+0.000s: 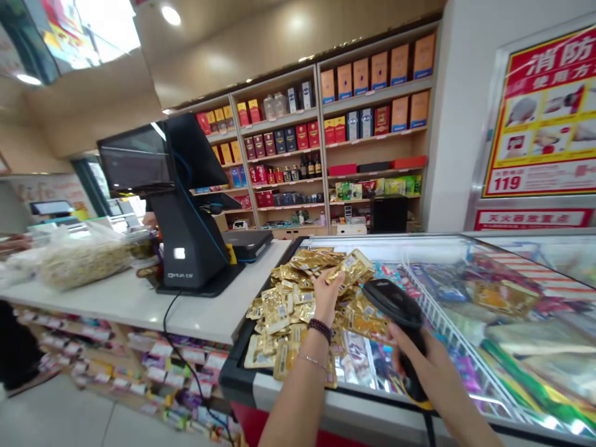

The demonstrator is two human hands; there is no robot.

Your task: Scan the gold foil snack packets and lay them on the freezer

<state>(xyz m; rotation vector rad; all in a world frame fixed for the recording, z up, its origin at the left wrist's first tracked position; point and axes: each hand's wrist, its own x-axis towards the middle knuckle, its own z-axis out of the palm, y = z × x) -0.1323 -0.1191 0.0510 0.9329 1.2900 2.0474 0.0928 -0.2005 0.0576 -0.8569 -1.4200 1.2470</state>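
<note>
My left hand [326, 290] is closed on a gold foil packet [356, 266], lifted over a heap of similar gold packets [278, 310]. The heap lies on the glass top of a chest freezer [470, 242]. In my right hand [419, 360] is a black barcode scanner [393, 301], gripped by its handle. Its head tilts toward the heap, just right of the held packet, and a cord hangs below the handle. My right fingers are partly hidden behind the handle.
Left of the freezer, a white counter [205, 316] carries a black checkout terminal [190, 230] and a large clear bag [84, 257]. Small goods fill shelves under the counter, with a cable [179, 354] hanging in front. Boxes and bottles line the wall shelves [321, 143] behind.
</note>
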